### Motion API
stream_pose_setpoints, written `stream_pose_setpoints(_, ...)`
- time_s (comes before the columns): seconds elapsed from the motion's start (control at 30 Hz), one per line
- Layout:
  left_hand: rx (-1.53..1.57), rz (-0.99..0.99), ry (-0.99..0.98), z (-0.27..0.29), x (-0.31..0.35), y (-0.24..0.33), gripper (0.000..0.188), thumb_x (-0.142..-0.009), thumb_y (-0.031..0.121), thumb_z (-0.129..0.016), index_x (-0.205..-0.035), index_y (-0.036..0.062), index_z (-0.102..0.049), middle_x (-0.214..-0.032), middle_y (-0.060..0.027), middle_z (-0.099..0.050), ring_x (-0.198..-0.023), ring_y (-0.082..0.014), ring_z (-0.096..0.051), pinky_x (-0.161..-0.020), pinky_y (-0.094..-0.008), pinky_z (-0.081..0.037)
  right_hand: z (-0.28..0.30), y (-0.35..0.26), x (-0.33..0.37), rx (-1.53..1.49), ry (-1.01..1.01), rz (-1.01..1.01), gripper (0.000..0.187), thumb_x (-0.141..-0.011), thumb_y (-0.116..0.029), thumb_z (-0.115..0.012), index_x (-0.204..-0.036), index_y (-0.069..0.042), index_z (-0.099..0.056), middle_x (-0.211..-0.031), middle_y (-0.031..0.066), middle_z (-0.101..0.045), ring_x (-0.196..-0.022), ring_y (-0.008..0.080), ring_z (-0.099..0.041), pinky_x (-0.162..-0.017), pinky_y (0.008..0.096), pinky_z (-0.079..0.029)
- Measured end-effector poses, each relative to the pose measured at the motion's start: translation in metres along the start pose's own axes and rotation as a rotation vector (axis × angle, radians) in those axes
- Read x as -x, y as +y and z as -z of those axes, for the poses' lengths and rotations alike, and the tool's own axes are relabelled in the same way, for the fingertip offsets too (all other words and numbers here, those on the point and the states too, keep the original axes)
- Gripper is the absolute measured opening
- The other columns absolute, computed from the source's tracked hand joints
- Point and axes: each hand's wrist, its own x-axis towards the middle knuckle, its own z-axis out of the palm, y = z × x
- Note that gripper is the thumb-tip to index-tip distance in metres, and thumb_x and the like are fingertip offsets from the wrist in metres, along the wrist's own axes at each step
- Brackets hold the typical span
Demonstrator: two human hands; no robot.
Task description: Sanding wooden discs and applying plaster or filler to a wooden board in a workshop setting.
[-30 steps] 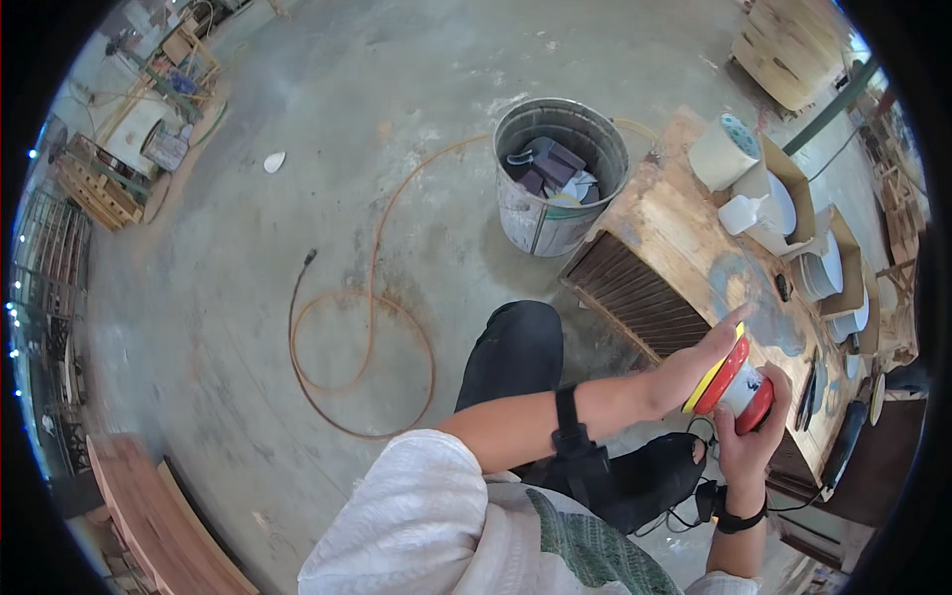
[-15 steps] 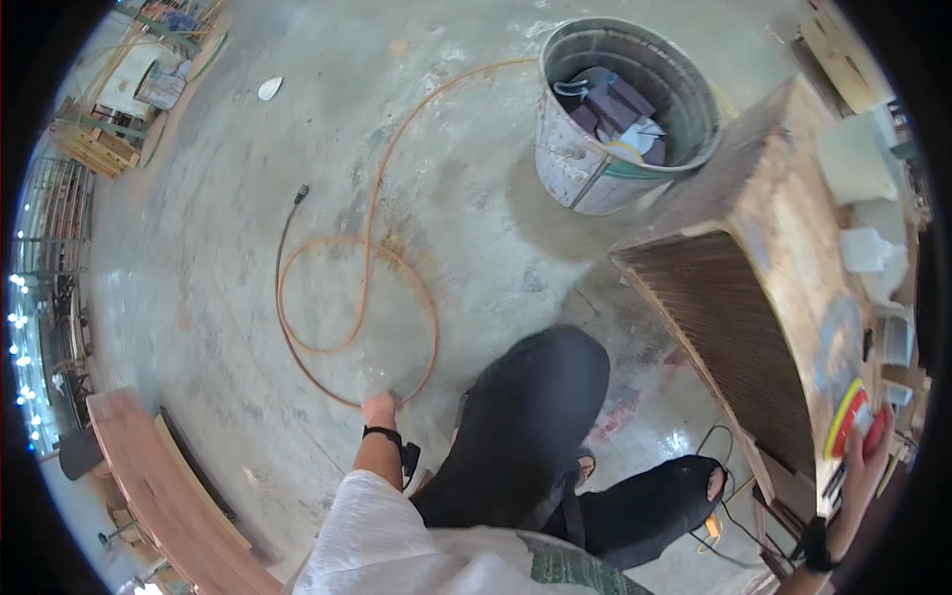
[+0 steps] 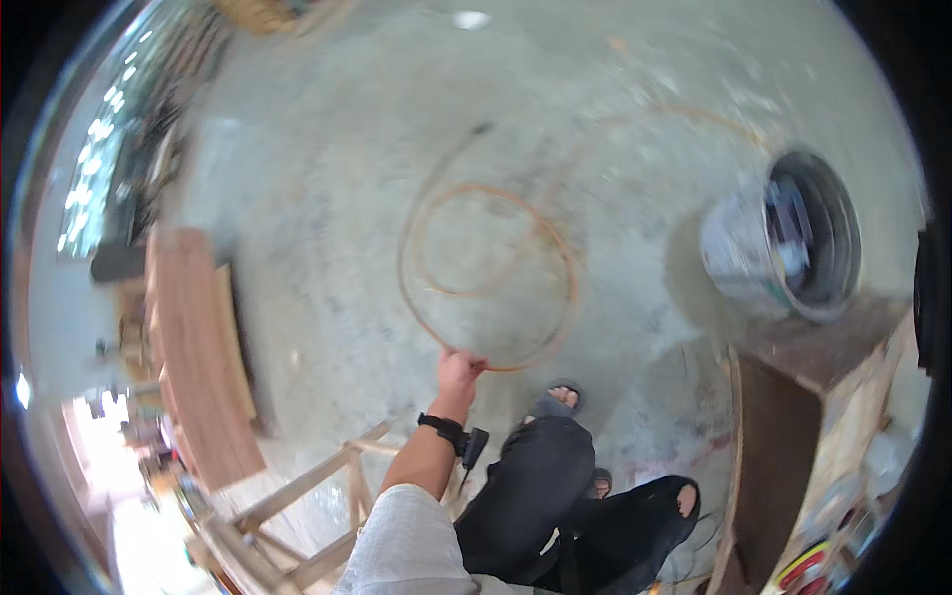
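Note:
My left hand (image 3: 461, 371) is closed around an orange air hose (image 3: 572, 283), gripping it at the near side of its loop. A dark strap with a small black device (image 3: 473, 448) sits on that wrist. From my hand the hose curves over the floor to a dark connector end (image 3: 482, 129). At the lower right, a round red-and-yellow sander (image 3: 801, 568) rests against the edge of the wooden cabinet (image 3: 858, 416), partly cut off by the dark rim. I do not see my right hand in this view.
A tall grey bin (image 3: 744, 253) holding dark blocks and scraps stands at the right, by the cabinet. On the left lies a long reddish wooden board (image 3: 203, 367). A pale wooden frame (image 3: 297, 491) stands close to my left arm. Concrete floor (image 3: 327, 198) lies ahead, slightly blurred.
The view has swung left, so the bin and cabinet sit farther right. My left hand still grips the hose. My right hand, earlier on the sander, has gone out of sight.

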Motion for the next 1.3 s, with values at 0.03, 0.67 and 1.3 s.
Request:
stream_pose_setpoints(0.03,0.048,-0.059,-0.085,0.003,0.033,0.047,0.018,-0.073,-0.011,-0.053,-0.083,0.0035,-0.05,-0.082,-0.0133,-0.06,-0.067,-0.0262,-0.062,-0.065,-0.0398,-0.056,0.012,-0.007,-0.007,0.737,-0.134,-0.143,0.054,-0.09,-0.028,-0.072,-0.128,0.005,-0.053,-0.118,0.0202,-0.063,-0.099,0.0233,-0.063,-0.079,0.036,-0.055)
stream_pose_setpoints(0.67,-0.591,-0.827,-0.13,0.157,0.482,0.433,0.013,-0.082,0.012,-0.062,-0.09,0.0036,-0.056,-0.082,-0.0192,-0.057,-0.082,-0.0428,-0.058,-0.073,-0.0501,-0.046,0.079,-0.823,0.114,-0.779,-1.848,-0.414,0.031,-0.097,-0.037,-0.057,-0.088,-0.007,-0.052,-0.07,0.0068,-0.053,-0.058,0.0209,-0.051,-0.059,0.0328,-0.046)
stream_pose_setpoints(1.3,-0.997,0.016,0.12,0.14,0.235,0.496,0.035,-0.085,0.027,-0.053,-0.101,0.001,-0.071,-0.11,-0.0209,-0.069,-0.103,-0.0401,-0.064,-0.089,-0.0502,-0.051,0.033,-1.333,-0.194,-1.018,-1.465,0.852,0.01,-0.1,-0.02,-0.056,-0.094,-0.012,-0.055,-0.061,-0.0055,-0.035,-0.045,0.0049,-0.033,-0.039,0.0237,-0.031)
